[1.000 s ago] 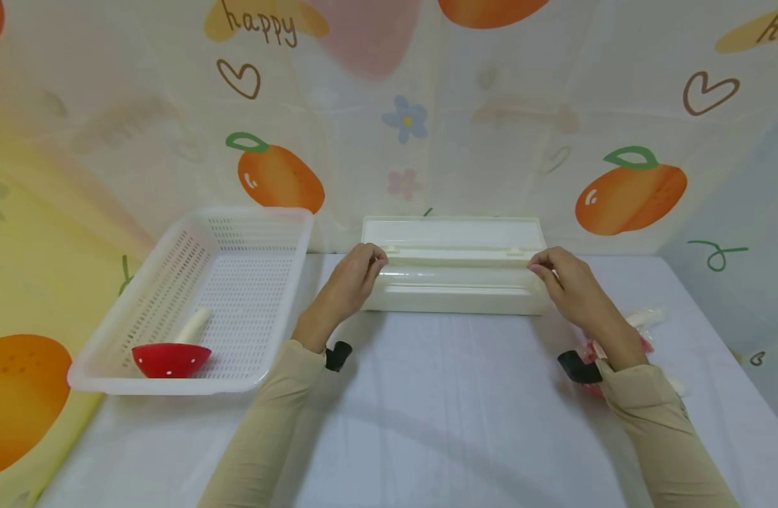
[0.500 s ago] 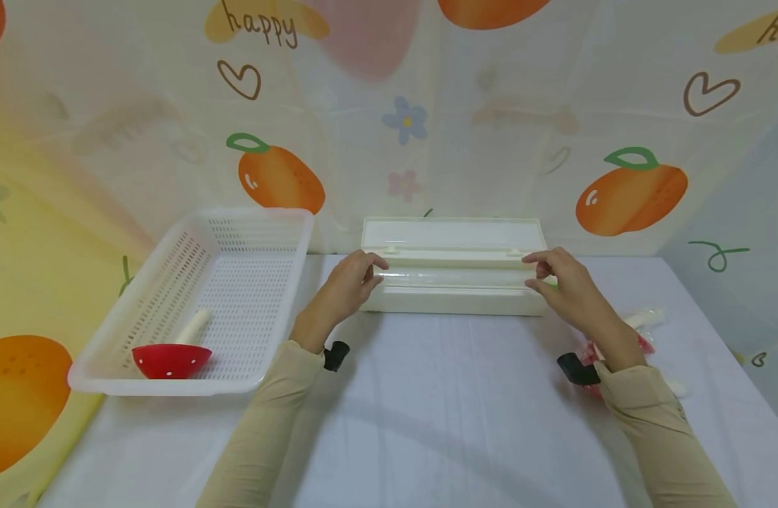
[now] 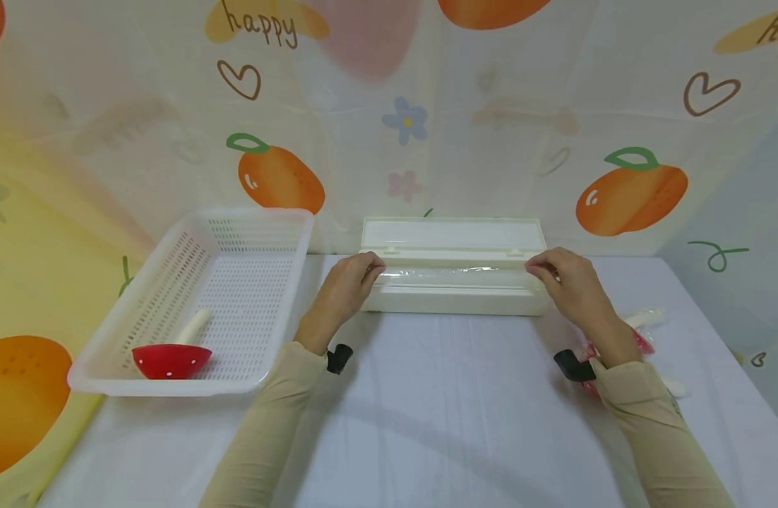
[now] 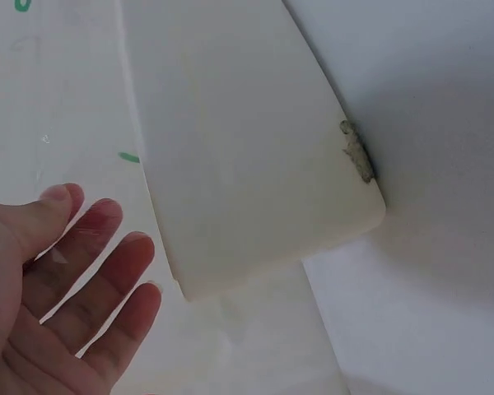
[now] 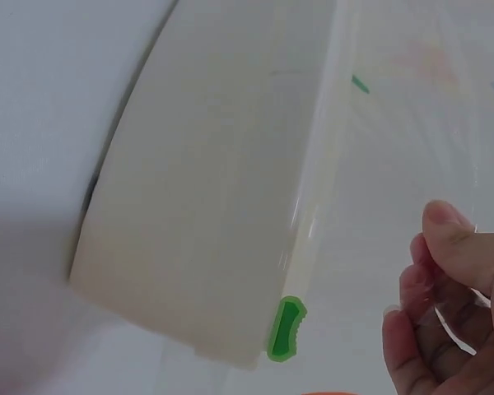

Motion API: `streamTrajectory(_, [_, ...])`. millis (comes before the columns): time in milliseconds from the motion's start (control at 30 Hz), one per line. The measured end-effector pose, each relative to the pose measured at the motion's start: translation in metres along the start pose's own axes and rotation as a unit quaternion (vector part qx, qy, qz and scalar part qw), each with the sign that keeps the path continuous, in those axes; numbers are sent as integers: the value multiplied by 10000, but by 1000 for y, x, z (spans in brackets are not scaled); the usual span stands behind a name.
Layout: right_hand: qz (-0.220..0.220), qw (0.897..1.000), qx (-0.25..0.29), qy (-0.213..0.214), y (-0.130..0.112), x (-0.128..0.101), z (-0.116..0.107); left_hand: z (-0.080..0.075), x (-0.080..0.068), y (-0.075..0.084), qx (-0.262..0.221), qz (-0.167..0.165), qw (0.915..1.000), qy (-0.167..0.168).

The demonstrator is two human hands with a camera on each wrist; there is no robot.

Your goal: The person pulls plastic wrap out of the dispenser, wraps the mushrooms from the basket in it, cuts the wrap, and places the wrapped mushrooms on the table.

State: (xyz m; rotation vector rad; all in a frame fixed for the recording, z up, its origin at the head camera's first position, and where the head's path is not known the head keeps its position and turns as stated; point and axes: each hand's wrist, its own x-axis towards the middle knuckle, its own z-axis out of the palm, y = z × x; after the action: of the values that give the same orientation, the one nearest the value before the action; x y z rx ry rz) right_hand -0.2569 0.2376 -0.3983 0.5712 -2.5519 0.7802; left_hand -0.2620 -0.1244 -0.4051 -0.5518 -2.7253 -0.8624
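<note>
A cream cling film dispenser (image 3: 452,303) stands at the back of the table, its lid (image 3: 452,233) raised. Clear cling film (image 3: 440,274) stretches between my hands over the box's opening. At its left end my left hand (image 3: 344,286) pinches the film between thumb and forefinger; in the left wrist view the other fingers are spread loosely. My right hand (image 3: 573,282) pinches the opposite end, and creases in the film run from those fingertips in the right wrist view. A green slide cutter (image 5: 288,329) sits at the box's right end.
To the left is a white perforated basket (image 3: 294,303) holding a red ladle (image 3: 171,360) with white dots and a pale handle. Partly hidden under my right forearm lie red and white things in clear wrapping (image 3: 646,321). A patterned cloth (image 3: 465,155) hangs behind the box.
Half a second ago the thumbs and forefingers of both hands were parted; now they pinch the film's ends. The film shows fresh wrinkles and glints. The box has not moved.
</note>
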Motion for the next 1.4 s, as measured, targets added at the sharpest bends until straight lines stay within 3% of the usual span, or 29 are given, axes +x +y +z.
streamTrajectory(367, [9, 9998, 42, 215, -7, -1, -5, 0, 1, 0, -26, 321, 9971, 691])
streamTrajectory(833, [-312, 9979, -4, 574, -14, 0, -16, -12, 1, 12, -151, 144, 9976, 655])
streamTrajectory(1200, [-109, 9984, 6, 550, -25, 1, -27, -20, 2, 17, -307, 358, 9943, 953])
streamTrajectory(1400, [-223, 9973, -17, 702, -28, 2, -33, -26, 3, 23, -324, 480, 9923, 1094])
